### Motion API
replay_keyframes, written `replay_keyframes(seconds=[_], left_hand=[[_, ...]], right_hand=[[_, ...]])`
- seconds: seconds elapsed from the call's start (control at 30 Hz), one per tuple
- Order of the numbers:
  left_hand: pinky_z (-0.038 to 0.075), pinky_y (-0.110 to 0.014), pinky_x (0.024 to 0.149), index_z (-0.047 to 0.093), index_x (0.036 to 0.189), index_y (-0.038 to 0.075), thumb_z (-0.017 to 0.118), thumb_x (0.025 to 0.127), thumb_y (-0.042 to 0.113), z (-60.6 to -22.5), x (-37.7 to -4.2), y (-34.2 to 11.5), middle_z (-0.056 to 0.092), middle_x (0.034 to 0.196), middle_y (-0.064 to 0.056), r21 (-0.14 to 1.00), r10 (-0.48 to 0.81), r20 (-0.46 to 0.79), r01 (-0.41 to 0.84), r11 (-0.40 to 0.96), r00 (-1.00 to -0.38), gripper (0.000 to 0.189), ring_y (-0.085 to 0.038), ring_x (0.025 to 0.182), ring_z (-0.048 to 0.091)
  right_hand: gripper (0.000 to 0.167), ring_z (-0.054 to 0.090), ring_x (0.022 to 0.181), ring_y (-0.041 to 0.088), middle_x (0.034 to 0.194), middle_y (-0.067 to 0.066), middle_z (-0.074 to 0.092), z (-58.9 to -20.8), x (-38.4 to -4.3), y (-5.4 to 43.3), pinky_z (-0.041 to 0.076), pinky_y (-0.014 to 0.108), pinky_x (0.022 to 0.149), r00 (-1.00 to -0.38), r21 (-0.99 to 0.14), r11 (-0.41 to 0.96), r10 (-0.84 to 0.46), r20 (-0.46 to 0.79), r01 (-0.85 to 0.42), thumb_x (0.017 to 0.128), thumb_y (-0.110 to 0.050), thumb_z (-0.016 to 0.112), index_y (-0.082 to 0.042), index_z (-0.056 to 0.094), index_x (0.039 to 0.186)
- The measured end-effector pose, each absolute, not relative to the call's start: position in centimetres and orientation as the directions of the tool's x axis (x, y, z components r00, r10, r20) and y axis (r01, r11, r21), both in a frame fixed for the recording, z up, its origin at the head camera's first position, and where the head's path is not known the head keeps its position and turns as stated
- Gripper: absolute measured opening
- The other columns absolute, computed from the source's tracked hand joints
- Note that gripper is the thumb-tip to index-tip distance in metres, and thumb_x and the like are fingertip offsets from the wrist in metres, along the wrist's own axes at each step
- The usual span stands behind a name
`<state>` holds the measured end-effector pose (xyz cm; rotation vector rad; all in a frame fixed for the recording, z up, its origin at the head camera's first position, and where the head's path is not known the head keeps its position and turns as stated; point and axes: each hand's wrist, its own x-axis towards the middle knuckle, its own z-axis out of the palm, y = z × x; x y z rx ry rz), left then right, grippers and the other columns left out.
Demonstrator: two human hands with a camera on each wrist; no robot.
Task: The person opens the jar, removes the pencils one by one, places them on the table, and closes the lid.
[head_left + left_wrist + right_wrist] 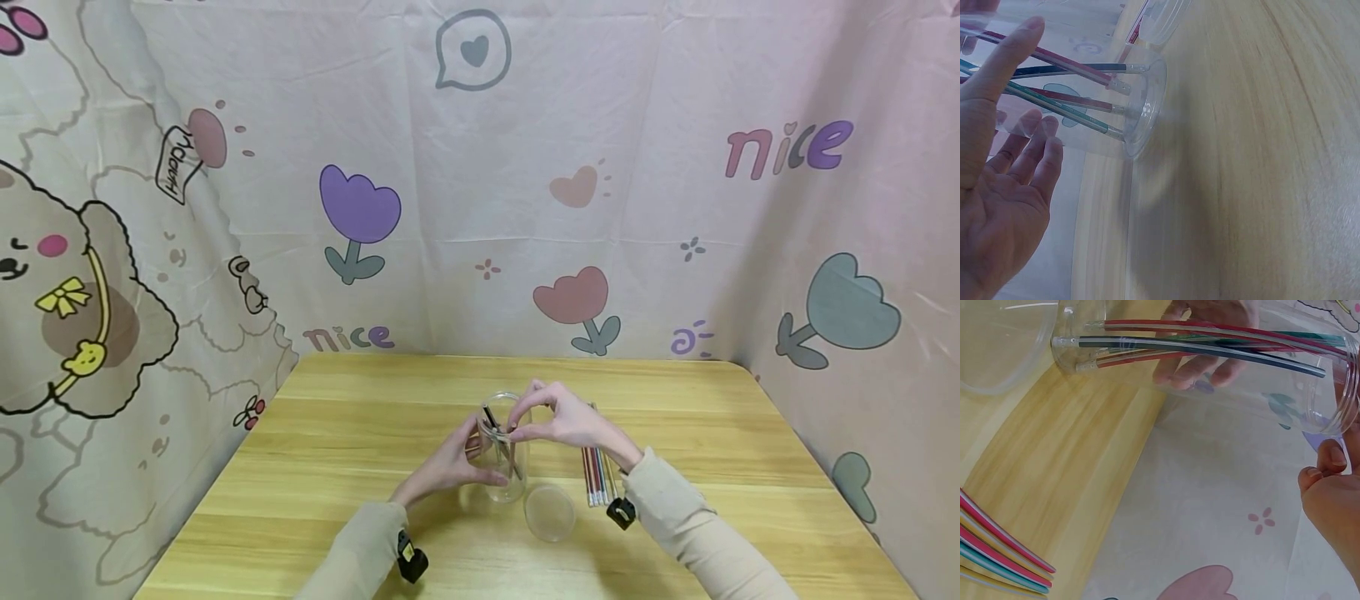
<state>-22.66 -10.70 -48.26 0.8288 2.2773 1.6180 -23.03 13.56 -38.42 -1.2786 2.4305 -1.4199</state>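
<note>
A clear plastic jar [506, 493] stands on the table with several pencils inside, among them a dark blue pencil [1210, 350] and a green pencil [1063, 109]. My left hand [453, 462] grips the jar's side, thumb in front and fingers behind. Over the jar's open mouth, my right hand [558, 417] pinches the top of a red pencil [1229, 330], whose lower end reaches down near the jar's bottom. The right fingertips are right at the rim and partly hidden in the right wrist view.
A round clear lid [550, 513] lies on the wooden table [337, 433], just front-right of the jar. Several coloured pencils [595, 475] lie side by side under the right forearm. Printed cloth [480, 167] hangs behind the table and along its sides.
</note>
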Motion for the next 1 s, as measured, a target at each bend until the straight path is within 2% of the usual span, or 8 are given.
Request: replay_keyframes(seconds=[0.23,0.5,0.7,0.77,0.87,0.93,1.0], left_hand=[[0.041,-0.055,0.119,0.031,0.151,0.002,0.089,0.073,0.013,-48.20,-22.66,-10.76,0.049,0.151,-0.021,0.922,0.567,0.132,0.311,0.231,-0.813,0.097,-0.043,0.141,0.047],[0.041,-0.055,0.119,0.033,0.151,0.010,0.090,0.073,0.015,-48.30,-22.63,-10.69,0.049,0.151,-0.021,0.922,0.562,0.134,0.310,0.230,-0.816,0.097,-0.043,0.140,0.048],[0.041,-0.056,0.119,0.033,0.152,0.013,0.090,0.073,0.019,-48.22,-22.55,-10.68,0.050,0.150,-0.020,0.918,0.560,0.128,0.312,0.245,-0.818,0.098,-0.041,0.140,0.049],[0.041,-0.056,0.119,0.033,0.152,0.013,0.090,0.073,0.019,-48.16,-22.52,-10.66,0.051,0.150,-0.020,0.919,0.560,0.127,0.310,0.245,-0.819,0.098,-0.040,0.140,0.049],[0.041,-0.056,0.119,0.033,0.152,0.012,0.090,0.074,0.020,-48.10,-22.45,-10.68,0.053,0.149,-0.020,0.919,0.560,0.128,0.310,0.242,-0.818,0.097,-0.040,0.140,0.049],[0.041,-0.057,0.119,0.032,0.153,0.013,0.090,0.074,0.021,-48.09,-22.44,-10.70,0.053,0.148,-0.019,0.920,0.560,0.125,0.307,0.244,-0.819,0.098,-0.040,0.140,0.049],[0.041,-0.057,0.119,0.032,0.153,0.013,0.089,0.074,0.021,-48.09,-22.44,-10.72,0.053,0.149,-0.019,0.919,0.560,0.125,0.309,0.246,-0.819,0.098,-0.041,0.140,0.049]], right_hand=[[0.010,0.056,0.088,0.022,0.091,0.007,0.067,-38.50,-22.89,13.54,0.048,0.024,0.085,-0.665,-0.737,0.206,-0.626,0.406,-0.644,0.085,-0.007,0.077,-0.007,0.078,0.095],[0.008,0.066,0.091,0.003,0.095,0.009,0.076,-38.35,-22.64,13.44,0.057,0.025,0.090,-0.671,-0.726,0.215,-0.607,0.425,-0.654,0.093,-0.008,0.068,-0.007,0.071,0.101],[0.006,0.074,0.088,0.010,0.091,0.018,0.077,-38.48,-22.78,13.45,0.060,0.025,0.091,-0.657,-0.753,0.103,-0.575,0.488,-0.650,0.101,-0.001,0.055,0.001,0.059,0.105],[0.005,0.068,0.072,0.006,0.088,0.023,0.075,-38.51,-22.88,13.41,0.059,0.019,0.074,-0.639,-0.751,0.052,-0.567,0.520,-0.658,0.102,0.001,0.050,0.003,0.054,0.105],[0.006,0.054,0.056,0.000,0.083,0.029,0.072,-38.57,-23.05,13.30,0.049,0.016,0.051,-0.620,-0.748,-0.009,-0.554,0.556,-0.663,0.104,0.001,0.045,0.006,0.048,0.106],[0.008,0.047,0.050,0.000,0.082,0.033,0.070,-38.57,-23.09,13.23,0.041,0.018,0.040,-0.617,-0.762,-0.058,-0.548,0.565,-0.645,0.106,0.000,0.043,0.008,0.044,0.107],[0.012,0.053,0.048,0.002,0.082,0.034,0.069,-38.59,-23.15,13.18,0.042,0.021,0.037,-0.614,-0.762,-0.080,-0.540,0.576,-0.643,0.107,-0.002,0.041,0.009,0.041,0.107]])
